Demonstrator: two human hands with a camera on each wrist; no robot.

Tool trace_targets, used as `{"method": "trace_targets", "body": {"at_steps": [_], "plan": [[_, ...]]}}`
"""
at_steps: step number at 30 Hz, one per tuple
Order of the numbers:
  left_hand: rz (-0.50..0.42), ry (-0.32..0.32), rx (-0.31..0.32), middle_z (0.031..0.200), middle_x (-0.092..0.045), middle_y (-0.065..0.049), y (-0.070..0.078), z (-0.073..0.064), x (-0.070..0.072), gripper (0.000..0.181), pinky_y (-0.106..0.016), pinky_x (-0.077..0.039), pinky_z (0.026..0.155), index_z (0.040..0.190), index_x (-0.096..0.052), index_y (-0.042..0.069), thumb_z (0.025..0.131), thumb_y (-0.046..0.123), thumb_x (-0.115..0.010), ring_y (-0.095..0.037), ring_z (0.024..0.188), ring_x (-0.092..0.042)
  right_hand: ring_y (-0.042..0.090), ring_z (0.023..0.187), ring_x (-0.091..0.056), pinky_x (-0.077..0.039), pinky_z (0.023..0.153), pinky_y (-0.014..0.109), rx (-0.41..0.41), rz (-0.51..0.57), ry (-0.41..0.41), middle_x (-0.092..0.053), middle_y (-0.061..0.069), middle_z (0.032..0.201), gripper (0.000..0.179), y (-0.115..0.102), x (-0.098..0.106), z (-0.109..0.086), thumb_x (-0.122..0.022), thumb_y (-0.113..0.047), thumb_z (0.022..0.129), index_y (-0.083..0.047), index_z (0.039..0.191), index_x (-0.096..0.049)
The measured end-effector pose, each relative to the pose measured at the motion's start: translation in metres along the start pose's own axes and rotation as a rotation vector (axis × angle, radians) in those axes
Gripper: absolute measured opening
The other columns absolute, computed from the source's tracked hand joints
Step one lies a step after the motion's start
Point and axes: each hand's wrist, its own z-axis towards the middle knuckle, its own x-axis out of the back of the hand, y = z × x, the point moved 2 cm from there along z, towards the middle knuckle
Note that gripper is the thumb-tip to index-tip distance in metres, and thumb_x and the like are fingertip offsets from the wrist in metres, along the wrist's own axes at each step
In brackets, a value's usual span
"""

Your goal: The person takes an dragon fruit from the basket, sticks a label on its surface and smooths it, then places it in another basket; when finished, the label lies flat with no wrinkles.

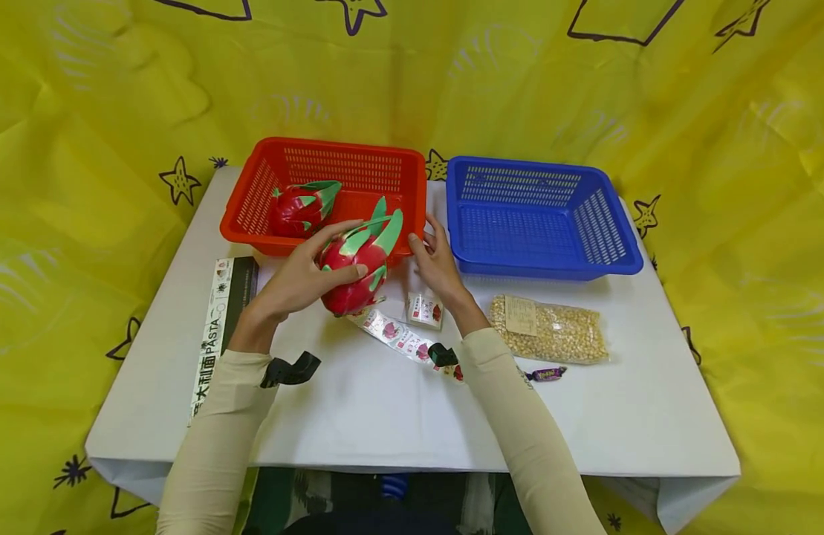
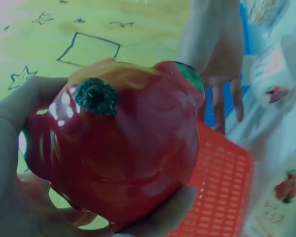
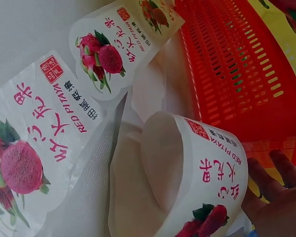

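Note:
My left hand grips a red dragon fruit with green leaf tips, its fingers on one side and thumb across the front. In the left wrist view the dragon fruit fills the middle, dark stem end showing. A second dragon fruit lies inside the red basket. Beside that basket's front right corner is my right hand, fingers extended and holding nothing visible; whether they touch the basket is unclear. Below the hands lies a strip of dragon fruit labels, one end curled up as a roll.
To the right stands a blue basket. A bag of yellow kernels and a purple-wrapped candy lie in front of it. A long pasta box lies on the left of the white table.

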Motion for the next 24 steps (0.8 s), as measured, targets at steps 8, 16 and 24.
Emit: {"method": "trace_targets", "body": {"at_steps": [8, 16, 24], "plan": [[0.060, -0.041, 0.004, 0.152, -0.048, -0.009, -0.019, -0.033, -0.022, 0.070, -0.052, -0.060, 0.095, 0.157, -0.049, 0.040, 0.095, 0.034, -0.080, -0.036, 0.131, -0.053, 0.035, 0.148, -0.047, -0.052, 0.108, 0.058, -0.037, -0.030, 0.007, -0.032, 0.019, 0.170, 0.068, 0.000, 0.000, -0.003, -0.052, -0.031, 0.113, -0.028, 0.171, -0.017], [0.071, -0.031, 0.058, 0.155, -0.045, -0.011, -0.043, -0.041, -0.035, 0.072, -0.052, -0.058, 0.098, 0.158, -0.049, 0.036, 0.094, 0.033, -0.082, -0.038, 0.131, -0.051, 0.037, 0.138, -0.055, -0.049, 0.107, 0.063, -0.015, -0.012, 0.002, -0.043, 0.020, 0.165, 0.069, -0.002, 0.000, -0.003, -0.050, -0.028, 0.113, -0.022, 0.171, -0.014], [0.150, 0.018, 0.092, 0.148, -0.048, -0.016, -0.058, -0.032, -0.042, 0.074, -0.051, -0.056, 0.098, 0.160, -0.048, 0.033, 0.094, 0.035, -0.081, -0.037, 0.127, -0.054, 0.036, 0.135, -0.057, -0.049, 0.106, 0.063, -0.015, -0.011, -0.002, -0.044, 0.020, 0.164, 0.069, -0.002, -0.002, -0.003, -0.050, -0.030, 0.113, -0.023, 0.171, -0.014]]}}
